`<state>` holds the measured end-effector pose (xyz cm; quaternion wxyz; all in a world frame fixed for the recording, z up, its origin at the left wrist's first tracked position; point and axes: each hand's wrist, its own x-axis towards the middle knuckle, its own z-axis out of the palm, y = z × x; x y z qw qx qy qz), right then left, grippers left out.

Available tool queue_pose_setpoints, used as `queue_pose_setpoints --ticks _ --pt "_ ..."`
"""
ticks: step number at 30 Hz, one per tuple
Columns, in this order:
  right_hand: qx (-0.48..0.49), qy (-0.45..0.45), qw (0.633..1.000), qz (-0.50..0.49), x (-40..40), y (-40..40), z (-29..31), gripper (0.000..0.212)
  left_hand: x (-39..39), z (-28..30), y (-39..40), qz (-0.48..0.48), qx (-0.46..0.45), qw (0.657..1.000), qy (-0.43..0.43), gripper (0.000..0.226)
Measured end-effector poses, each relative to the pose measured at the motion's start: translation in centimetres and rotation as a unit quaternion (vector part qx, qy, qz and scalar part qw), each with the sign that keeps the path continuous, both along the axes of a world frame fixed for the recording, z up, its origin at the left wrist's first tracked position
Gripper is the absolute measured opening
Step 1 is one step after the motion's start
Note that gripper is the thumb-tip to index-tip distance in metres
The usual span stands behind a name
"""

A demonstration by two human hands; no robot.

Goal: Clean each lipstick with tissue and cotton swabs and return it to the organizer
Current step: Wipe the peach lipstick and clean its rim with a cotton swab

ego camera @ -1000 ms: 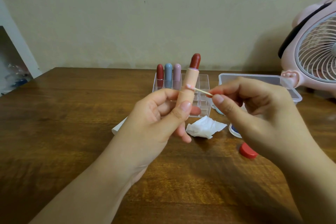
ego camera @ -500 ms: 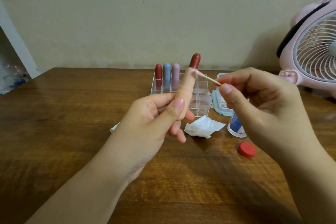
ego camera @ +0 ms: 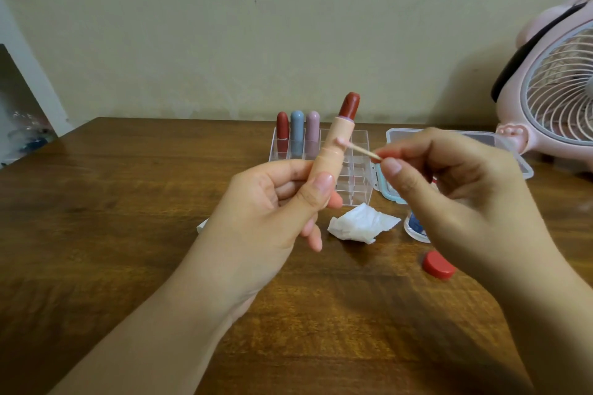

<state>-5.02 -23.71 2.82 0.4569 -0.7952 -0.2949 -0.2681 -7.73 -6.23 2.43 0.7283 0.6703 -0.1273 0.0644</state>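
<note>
My left hand holds an uncapped lipstick upright: a peach tube with a dark red bullet on top. My right hand pinches a cotton swab by its wooden stick. The swab's pink-stained tip touches the tube's side, below the rim. Behind them stands a clear acrylic organizer with a red, a blue and a mauve capped lipstick in its back row. A crumpled white tissue lies on the table just in front of the organizer.
A red cap lies on the wooden table at the right. A small clear bottle and a lidded plastic box are partly hidden behind my right hand. A pink fan stands at the far right.
The swab tip has slid down from the tube's top rim to lower on its side. My left hand has kept the lipstick upright and nearly still.
</note>
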Motion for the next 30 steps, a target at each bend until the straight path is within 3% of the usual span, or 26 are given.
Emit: queue_pose_setpoints --ticks 8,15,23,30 --pt "0.043 -0.011 0.999 -0.006 0.0 -0.1 0.1 0.008 0.0 0.0 0.0 -0.01 0.003 1.0 -0.004 0.024" --pt "-0.004 0.012 1.0 0.023 -0.1 0.3 -0.1 0.007 0.2 -0.4 0.2 -0.023 -0.009 1.0 0.008 0.028" --pt "-0.031 -0.029 0.999 0.024 -0.3 0.4 0.0 0.013 0.5 -1.1 0.1 -0.092 -0.038 0.994 0.039 0.029" --pt "0.034 -0.053 0.998 -0.009 -0.2 -0.3 0.3 0.008 0.5 -1.1 0.4 -0.097 -0.019 0.995 0.031 0.03"
